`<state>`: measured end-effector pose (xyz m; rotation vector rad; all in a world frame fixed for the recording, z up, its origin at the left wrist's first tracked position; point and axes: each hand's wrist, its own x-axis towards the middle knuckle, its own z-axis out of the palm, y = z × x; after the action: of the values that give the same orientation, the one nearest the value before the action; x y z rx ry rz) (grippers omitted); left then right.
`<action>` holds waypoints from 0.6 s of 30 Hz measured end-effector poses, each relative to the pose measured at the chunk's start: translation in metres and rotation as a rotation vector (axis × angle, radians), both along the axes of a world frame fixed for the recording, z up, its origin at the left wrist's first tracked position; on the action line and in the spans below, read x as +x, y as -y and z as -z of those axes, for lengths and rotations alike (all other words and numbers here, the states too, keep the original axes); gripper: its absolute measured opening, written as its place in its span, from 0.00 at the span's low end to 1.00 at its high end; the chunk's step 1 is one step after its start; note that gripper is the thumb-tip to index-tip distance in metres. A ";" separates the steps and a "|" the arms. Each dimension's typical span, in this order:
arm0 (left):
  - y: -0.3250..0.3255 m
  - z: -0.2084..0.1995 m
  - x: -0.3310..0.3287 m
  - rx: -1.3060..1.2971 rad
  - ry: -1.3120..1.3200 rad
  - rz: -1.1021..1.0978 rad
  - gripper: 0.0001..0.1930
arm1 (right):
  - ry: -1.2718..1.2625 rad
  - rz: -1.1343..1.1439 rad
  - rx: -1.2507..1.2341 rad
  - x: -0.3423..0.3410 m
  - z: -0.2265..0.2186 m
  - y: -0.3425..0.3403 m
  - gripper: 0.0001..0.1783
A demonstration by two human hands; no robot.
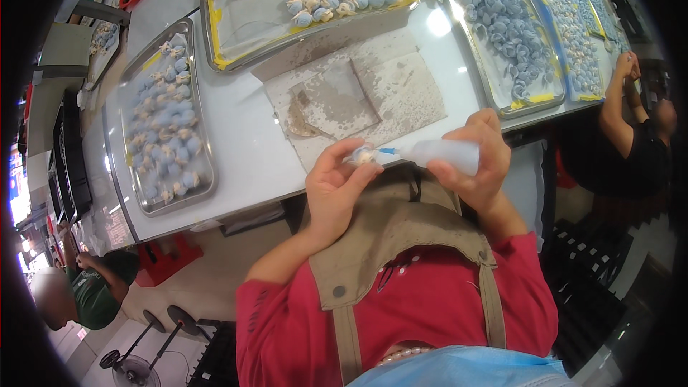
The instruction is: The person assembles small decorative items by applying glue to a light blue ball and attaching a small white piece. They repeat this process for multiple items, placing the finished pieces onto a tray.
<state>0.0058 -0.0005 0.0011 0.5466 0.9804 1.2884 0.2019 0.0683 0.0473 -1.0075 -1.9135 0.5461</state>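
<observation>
Between the thumb and fingers of my left hand [335, 185] is a small cream and pale-blue figurine part [365, 155], partly covered by the fingertips. My right hand [481, 161] is wrapped around a white squeeze bottle [443, 153] lying nearly level. Its blue needle tip [388, 150] points left and reaches the figurine part; whether it touches, I cannot tell. Both hands are over the table's near edge, in front of a stained cardboard sheet [416, 93].
Metal trays of small blue and cream figures stand at the left [208, 172] and back [222, 64]. At the right, another tray [534, 102] holds many blue-grey cup-shaped pieces. One person [616, 122] is at the far right, another [97, 287] at the lower left.
</observation>
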 end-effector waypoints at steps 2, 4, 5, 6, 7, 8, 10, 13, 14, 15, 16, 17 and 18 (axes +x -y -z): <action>-0.001 -0.002 0.001 0.002 0.003 0.005 0.18 | 0.003 0.005 -0.012 0.000 -0.002 0.001 0.18; -0.001 -0.003 0.001 0.000 -0.011 0.004 0.18 | 0.007 0.000 -0.017 -0.001 -0.002 0.001 0.18; -0.001 -0.003 0.001 -0.001 -0.018 0.004 0.18 | 0.011 -0.005 -0.014 -0.002 -0.001 0.000 0.18; -0.001 -0.003 0.001 0.002 -0.014 0.006 0.18 | 0.017 -0.008 -0.012 -0.002 -0.002 0.000 0.18; -0.001 -0.003 0.001 0.004 -0.011 0.008 0.18 | 0.014 -0.007 -0.012 -0.002 -0.001 0.000 0.18; -0.001 -0.002 0.001 0.007 -0.007 0.009 0.18 | 0.012 -0.005 -0.012 -0.002 -0.001 0.000 0.18; 0.000 -0.001 0.000 0.015 -0.011 0.010 0.17 | 0.022 -0.003 -0.008 -0.002 -0.001 0.000 0.18; 0.000 -0.001 0.001 0.008 -0.027 -0.010 0.18 | 0.040 -0.009 -0.002 -0.002 0.000 -0.001 0.18; 0.000 -0.002 0.001 0.002 -0.034 -0.020 0.18 | 0.035 -0.012 -0.006 -0.002 0.001 -0.001 0.18; 0.000 -0.001 0.000 0.006 -0.032 -0.019 0.18 | 0.031 -0.015 -0.009 -0.001 0.001 -0.001 0.18; 0.000 0.001 -0.001 0.009 -0.031 -0.019 0.18 | -0.002 -0.017 -0.024 0.000 0.003 -0.001 0.18; 0.000 0.003 -0.002 0.013 -0.029 -0.019 0.17 | -0.035 -0.020 -0.039 0.002 0.007 -0.002 0.17; 0.000 0.003 -0.002 0.008 -0.019 -0.024 0.17 | -0.068 -0.020 -0.054 0.003 0.011 -0.003 0.17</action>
<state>0.0041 -0.0007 -0.0024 0.5555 1.0005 1.3115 0.2046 0.0713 0.0366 -0.9927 -1.8596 0.6383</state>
